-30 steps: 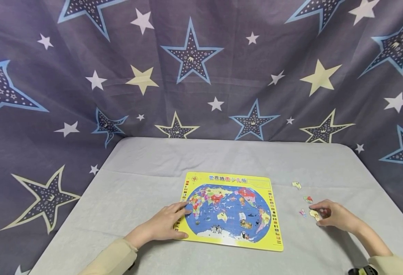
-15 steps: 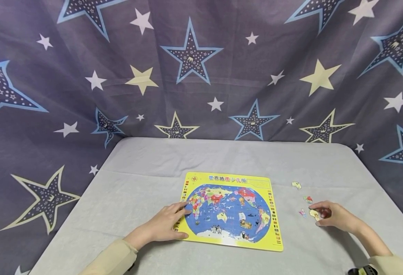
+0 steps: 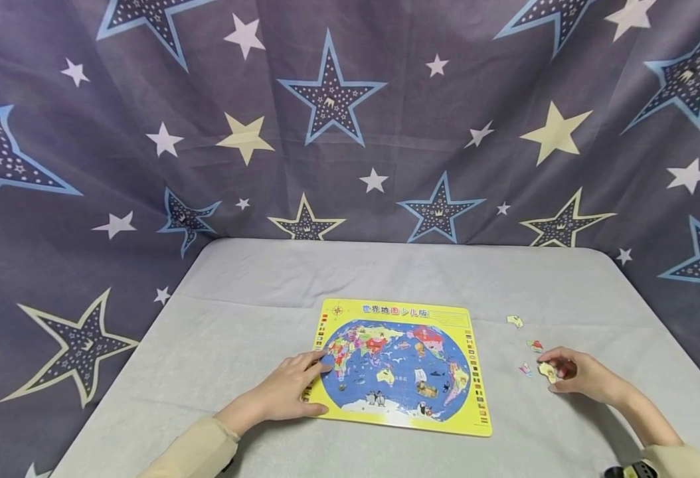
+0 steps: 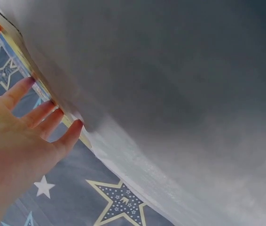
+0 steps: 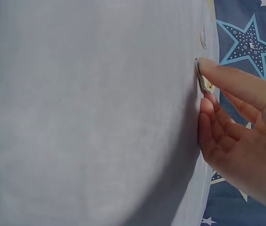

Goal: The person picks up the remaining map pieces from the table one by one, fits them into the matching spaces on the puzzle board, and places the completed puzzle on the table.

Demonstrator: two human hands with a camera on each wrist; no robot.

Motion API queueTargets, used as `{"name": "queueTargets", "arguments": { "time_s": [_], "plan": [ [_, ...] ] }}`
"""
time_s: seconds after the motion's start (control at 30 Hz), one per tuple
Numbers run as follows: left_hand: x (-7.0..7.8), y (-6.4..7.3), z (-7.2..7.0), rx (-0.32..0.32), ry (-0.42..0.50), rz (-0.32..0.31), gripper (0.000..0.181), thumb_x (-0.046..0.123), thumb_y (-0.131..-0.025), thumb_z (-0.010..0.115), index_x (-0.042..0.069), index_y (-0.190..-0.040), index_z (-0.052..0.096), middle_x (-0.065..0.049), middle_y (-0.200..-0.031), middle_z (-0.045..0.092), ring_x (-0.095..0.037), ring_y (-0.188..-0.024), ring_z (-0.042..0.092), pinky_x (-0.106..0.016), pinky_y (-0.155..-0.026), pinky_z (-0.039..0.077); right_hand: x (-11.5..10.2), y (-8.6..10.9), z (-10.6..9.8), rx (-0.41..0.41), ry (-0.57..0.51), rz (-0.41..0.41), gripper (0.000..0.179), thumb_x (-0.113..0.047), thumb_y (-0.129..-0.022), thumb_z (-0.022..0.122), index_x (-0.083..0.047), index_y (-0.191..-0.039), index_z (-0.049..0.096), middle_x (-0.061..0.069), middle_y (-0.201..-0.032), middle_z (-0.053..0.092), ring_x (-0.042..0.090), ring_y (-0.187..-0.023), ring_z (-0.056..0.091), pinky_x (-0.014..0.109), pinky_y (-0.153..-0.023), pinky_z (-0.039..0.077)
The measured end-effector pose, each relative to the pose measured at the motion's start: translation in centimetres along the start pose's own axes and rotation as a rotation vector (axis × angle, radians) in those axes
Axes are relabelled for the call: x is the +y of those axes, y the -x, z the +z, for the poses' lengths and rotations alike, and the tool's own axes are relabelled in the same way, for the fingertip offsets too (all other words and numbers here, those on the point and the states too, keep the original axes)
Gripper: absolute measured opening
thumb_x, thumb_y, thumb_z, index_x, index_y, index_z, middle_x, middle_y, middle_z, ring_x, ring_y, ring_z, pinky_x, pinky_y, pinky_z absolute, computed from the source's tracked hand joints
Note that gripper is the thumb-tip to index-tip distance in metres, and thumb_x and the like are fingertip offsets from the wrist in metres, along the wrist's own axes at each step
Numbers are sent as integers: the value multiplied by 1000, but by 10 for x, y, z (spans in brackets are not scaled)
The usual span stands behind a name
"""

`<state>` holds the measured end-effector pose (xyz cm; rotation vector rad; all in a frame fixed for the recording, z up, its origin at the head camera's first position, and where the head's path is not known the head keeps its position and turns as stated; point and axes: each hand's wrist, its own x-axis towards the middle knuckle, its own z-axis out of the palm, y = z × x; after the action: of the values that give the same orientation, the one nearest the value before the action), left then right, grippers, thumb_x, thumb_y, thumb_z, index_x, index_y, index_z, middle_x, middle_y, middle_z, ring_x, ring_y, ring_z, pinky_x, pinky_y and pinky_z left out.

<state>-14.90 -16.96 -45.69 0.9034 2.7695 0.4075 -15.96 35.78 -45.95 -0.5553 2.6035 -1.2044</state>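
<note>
A yellow-bordered world map puzzle board [image 3: 406,425] lies flat on the table, printed with a blue globe, animals and small flags. My left hand [image 3: 287,388] rests at its left edge, fingers spread over the border. In the left wrist view that hand [image 4: 25,132] has its fingertips against the board's edge. To the right of the board, my right hand [image 3: 586,377] pinches a yellow puzzle piece [image 3: 547,372] between thumb and fingers. The right wrist view shows the piece [image 5: 203,80] edge-on, in the grip of the right hand [image 5: 246,127].
Three loose puzzle pieces lie right of the board: a pale yellow piece [image 3: 515,321], a red and green piece [image 3: 535,346] and a pink and blue piece [image 3: 525,369]. A grey cloth [image 3: 254,285] covers the table. Behind hangs a star-patterned curtain [image 3: 362,166].
The yellow puzzle piece in my right hand has tilted slightly, its near edge now showing. My left hand and the board have stayed where they were.
</note>
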Motion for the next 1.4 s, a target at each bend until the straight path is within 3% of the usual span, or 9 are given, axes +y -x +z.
{"name": "queueTargets", "arguments": {
  "time_s": [0.3, 0.7, 0.9, 1.1, 1.23, 1.4],
  "plan": [
    [2, 0, -1, -10, 5, -5, 69, 57, -76, 55, 14, -128, 45, -11, -140, 28, -27, -126, 28, -46, -100, 25, 0, 1, 2, 31, -42, -47, 41, 1, -69, 70, 15, -101, 48, 2, -77, 48, 3, -65, 44, 21, -51, 40],
    [2, 0, -2, -5, -4, -7, 68, 57, -76, 55, 14, -128, 46, -11, -140, 28, -27, -126, 28, -46, -100, 25, 2, 2, -2, -9, -165, -54, 43, 4, -71, 67, 20, -102, 42, -3, -76, 53, 0, -65, 47, 20, -50, 42],
    [3, 0, -2, -5, -6, -3, 69, 58, -76, 55, 14, -128, 45, -10, -141, 28, -27, -127, 28, -46, -100, 25, 0, 2, -3, -30, -161, 13, 40, 3, -75, 64, 21, -103, 42, -2, -77, 59, 3, -65, 53, 21, -53, 46],
    [3, 0, -2, -1, -10, 1, 69, 57, -76, 55, 14, -128, 46, -11, -140, 28, -27, -126, 28, -46, -100, 26, -2, 1, -3, 3, -85, 143, 33, -7, -84, 58, 15, -106, 48, -3, -70, 58, 4, -57, 49, 24, -51, 40],
    [2, 0, -1, -3, -16, 0, 69, 58, -76, 54, 14, -128, 45, -10, -140, 28, -27, -127, 28, -46, -100, 26, -6, 2, -4, 3, -116, 218, 35, -11, -85, 56, 14, -108, 48, 0, -72, 60, 6, -58, 51, 24, -52, 42],
    [1, 0, 0, -4, -18, -1, 69, 59, -76, 53, 14, -128, 45, -10, -140, 28, -27, -127, 28, -46, -100, 26, -11, 2, -3, -15, -179, 204, 36, -8, -85, 56, 19, -106, 46, 4, -77, 64, 7, -62, 56, 25, -54, 46]
  ]
}}
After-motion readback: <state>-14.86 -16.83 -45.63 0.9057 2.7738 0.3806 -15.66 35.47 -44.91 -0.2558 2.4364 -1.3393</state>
